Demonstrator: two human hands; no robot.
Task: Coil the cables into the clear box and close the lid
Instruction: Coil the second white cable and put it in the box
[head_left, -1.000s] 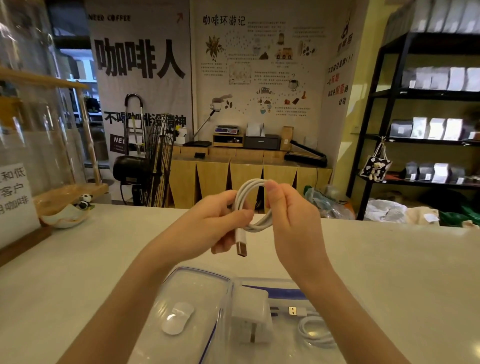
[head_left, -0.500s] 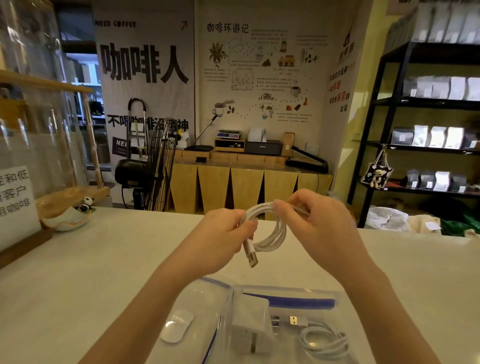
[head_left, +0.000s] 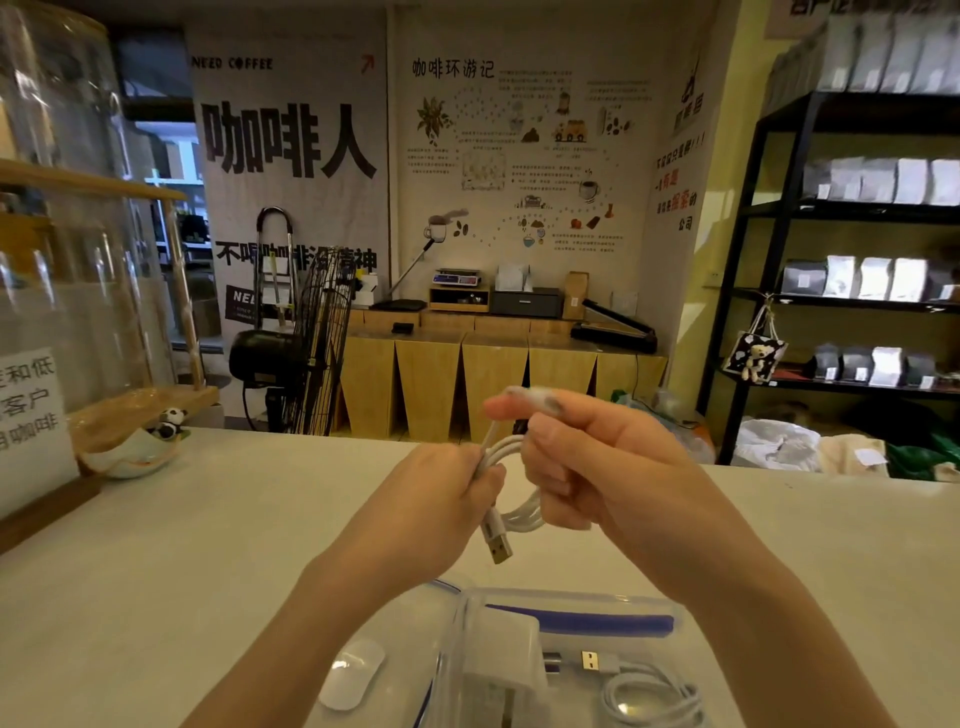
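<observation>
Pale counter (head_left: 156, 571): mouse (head_left: 352, 673), charger (head_left: 506, 660) beneath cable-holding hands (head_left: 436, 499).

I see the cable (head_left: 511, 488) held between my left hand (head_left: 441, 499) and right hand (head_left: 597, 467) above the counter (head_left: 208, 545), clear box (head_left: 571, 603) nearer me, mouse (head_left: 352, 674) left of charger (head_left: 506, 660), second cable (head_left: 649, 701) right

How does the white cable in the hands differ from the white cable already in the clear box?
The white cable in the hands is held up above the counter, gripped by the left hand and right hand; the white cable in the clear plastic box lies loose on the box floor. The held cable's USB plug hangs downward; the boxed cable's plug lies flat, pointing left. Both are white, looped and USB-tipped.
</observation>
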